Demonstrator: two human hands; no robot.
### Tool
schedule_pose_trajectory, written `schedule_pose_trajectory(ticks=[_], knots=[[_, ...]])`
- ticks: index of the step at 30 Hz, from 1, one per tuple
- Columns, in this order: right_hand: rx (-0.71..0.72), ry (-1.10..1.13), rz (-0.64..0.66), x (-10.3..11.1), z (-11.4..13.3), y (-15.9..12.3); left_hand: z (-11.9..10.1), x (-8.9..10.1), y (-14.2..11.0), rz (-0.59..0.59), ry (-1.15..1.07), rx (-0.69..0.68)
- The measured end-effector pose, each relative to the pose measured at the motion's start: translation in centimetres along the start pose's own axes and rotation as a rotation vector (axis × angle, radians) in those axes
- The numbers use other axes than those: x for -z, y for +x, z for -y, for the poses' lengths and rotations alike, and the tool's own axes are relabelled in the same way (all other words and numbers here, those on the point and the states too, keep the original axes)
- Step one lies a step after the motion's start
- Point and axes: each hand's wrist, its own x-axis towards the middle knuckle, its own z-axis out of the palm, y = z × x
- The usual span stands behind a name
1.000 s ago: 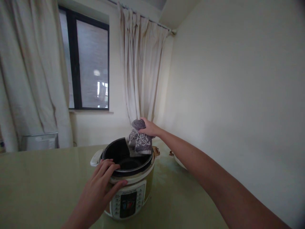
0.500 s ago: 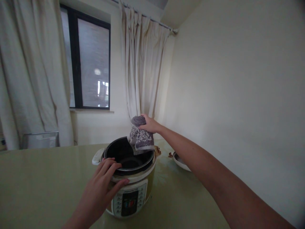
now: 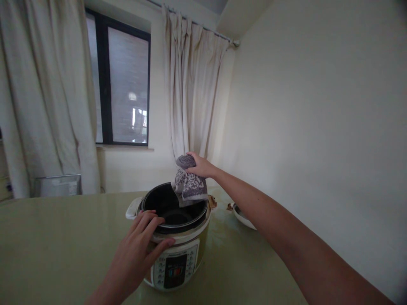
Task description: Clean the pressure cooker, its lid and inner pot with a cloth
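An electric cooker (image 3: 178, 264) with a white body and front control panel stands upright with its top uncovered. A dark inner pot (image 3: 159, 201) sits inside it. My left hand (image 3: 144, 237) grips the near left rim, fingertips over the edge and thumb on the outside. Above the pot's far right rim, my right hand (image 3: 200, 165) is closed on a bunched grey towel (image 3: 193, 185) with a white pattern. The towel's lower edge hangs over the rim and partly hides it. The fingers under the towel are hidden.
The cooker stands on a pale green table (image 3: 63, 237). Right of it, a shallow white round piece (image 3: 243, 220), perhaps the lid, is partly hidden by my right forearm. Curtains (image 3: 193, 84), a window (image 3: 127, 84) and a white wall (image 3: 318, 106) lie behind.
The whole view has shifted a little, so things appear slightly further right. My left hand stays on the rim, and the right still holds the towel at the pot's far right edge.
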Motion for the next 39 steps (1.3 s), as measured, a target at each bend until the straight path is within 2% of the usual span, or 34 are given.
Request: schedule_pose_trajectory(ticks=[14,19,21,24,27,31,35,39], knots=[[0.045,-0.021,-0.055,0.3,0.2,0.4,-0.1,0.0,0.1,-0.009,0.0,-0.009],[0.09,-0.122,-0.22,1.0,1.0,0.0,-0.2,0.1,0.0,0.02,0.005,0.015],[0.089,-0.219,-0.234,0.9,0.9,-0.5,-0.3,0.1,0.0,0.028,0.005,0.019],[0.014,-0.34,-0.055,-0.3,-0.1,-1.5,-0.5,0.2,0.1,0.028,-0.003,0.016],[-0.096,-0.37,0.121,-2.2,-1.7,-2.5,-0.6,0.2,0.2,0.011,-0.013,0.008],[-0.134,-0.354,0.151,-4.0,-3.1,-3.1,-0.6,0.2,0.3,-0.008,-0.024,-0.002],[-0.01,-0.404,0.162,-5.3,-2.8,-2.2,-0.7,0.3,0.4,-0.015,-0.043,-0.001],[0.188,-0.448,0.112,-7.9,-1.1,-0.2,-1.0,0.5,0.4,0.031,-0.069,0.035]])
